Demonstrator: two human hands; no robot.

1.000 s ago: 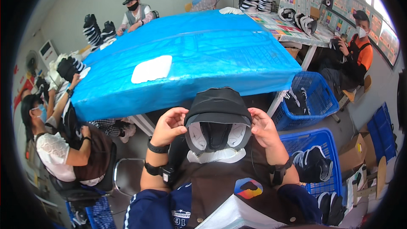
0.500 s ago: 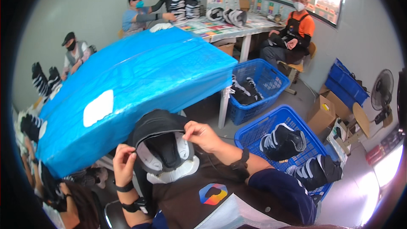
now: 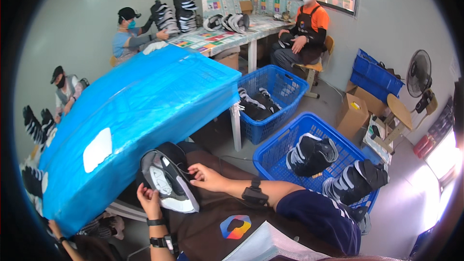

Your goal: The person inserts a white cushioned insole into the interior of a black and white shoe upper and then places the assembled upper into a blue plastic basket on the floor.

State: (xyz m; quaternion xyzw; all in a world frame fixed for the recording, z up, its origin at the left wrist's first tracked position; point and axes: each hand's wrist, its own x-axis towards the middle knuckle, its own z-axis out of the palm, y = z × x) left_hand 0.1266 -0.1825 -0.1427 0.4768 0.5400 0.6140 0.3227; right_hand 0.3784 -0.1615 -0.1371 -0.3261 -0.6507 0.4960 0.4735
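Observation:
A black, white and grey shoe upper (image 3: 169, 183) lies tilted over my lap, against the dark brown apron. My left hand (image 3: 149, 199) grips its near left edge, with the fingers curled and pressed to the rim. At its right side my right hand (image 3: 207, 176) is closed in a pinch. A thin dark cord seems to run from these fingertips to the upper's edge, though it is small and partly blurred. The far part of the upper is black and rounded; its underside is hidden.
A table under a blue sheet (image 3: 130, 101) stands at the left. Blue baskets (image 3: 263, 157) (image 3: 251, 125) with black-and-white uppers are at the right and beyond. Stacked uppers (image 3: 186, 14) stand on the far table (image 3: 261, 25). Several people sit nearby. Cartons (image 3: 352, 116) and a fan (image 3: 418, 71) are at the right.
The shoe upper has turned from opening-up to lying on its side. My right hand has moved down and left along its edge; my left hand now grips the near left edge. The view has shifted right.

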